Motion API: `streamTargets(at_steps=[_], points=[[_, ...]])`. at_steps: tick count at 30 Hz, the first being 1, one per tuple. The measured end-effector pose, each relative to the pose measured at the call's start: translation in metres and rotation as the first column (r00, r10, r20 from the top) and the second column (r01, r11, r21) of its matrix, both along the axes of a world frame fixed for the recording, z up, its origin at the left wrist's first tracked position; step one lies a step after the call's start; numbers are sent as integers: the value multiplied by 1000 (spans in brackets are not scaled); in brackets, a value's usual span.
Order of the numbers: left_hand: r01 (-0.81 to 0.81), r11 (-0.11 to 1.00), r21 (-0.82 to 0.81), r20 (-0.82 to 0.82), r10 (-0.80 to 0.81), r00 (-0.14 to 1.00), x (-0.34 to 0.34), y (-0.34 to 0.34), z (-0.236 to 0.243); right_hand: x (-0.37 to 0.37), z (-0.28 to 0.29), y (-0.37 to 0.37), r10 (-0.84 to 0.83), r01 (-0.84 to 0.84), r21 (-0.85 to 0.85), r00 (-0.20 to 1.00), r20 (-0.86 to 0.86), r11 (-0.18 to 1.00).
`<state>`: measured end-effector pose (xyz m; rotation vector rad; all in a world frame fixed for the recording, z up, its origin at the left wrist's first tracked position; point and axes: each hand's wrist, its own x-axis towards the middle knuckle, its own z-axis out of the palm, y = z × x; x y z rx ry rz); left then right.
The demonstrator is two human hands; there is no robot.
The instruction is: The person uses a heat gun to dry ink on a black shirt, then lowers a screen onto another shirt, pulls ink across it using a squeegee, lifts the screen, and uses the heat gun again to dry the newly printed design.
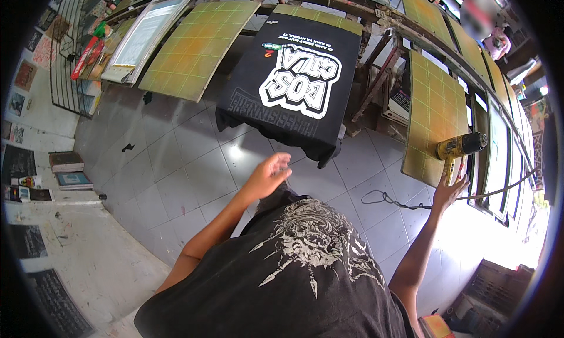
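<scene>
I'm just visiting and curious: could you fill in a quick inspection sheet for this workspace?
Surface: olive boards with green grid lines, one at left and one at right.
Job's things: black shirt on the middle board, white print up, loose cloth hanging past the near edge; yellow-and-black power tool by the right board.
Clutter: small dark scrap on the floor; stack of books or boxes at left.
Hands: left hand empty, near the shirt; right hand at the tool's handle, grip unclear.
Cables: dark looped cord beside the right forearm; plug unseen.
Surroundings: grey tiled floor; bright glare at right.
</scene>
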<state>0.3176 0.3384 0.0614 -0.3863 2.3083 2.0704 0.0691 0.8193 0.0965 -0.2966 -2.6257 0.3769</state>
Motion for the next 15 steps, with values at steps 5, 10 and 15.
streamTargets(at_steps=[5, 10, 15], points=[[-63, 764, -642, -231, -114, 966, -80, -103, 22, 45, 3, -50, 4, -6, -10, 990, -137, 1000], [-78, 510, -856, -247, -274, 929, -192, -189, -12, 108, -39, -111, -40, 34, -134, 998, -43, 990], [7, 366, -931, -76, -212, 974, -266, -248, -39, 193, -69, -178, -164, 190, -124, 967, 196, 974]])
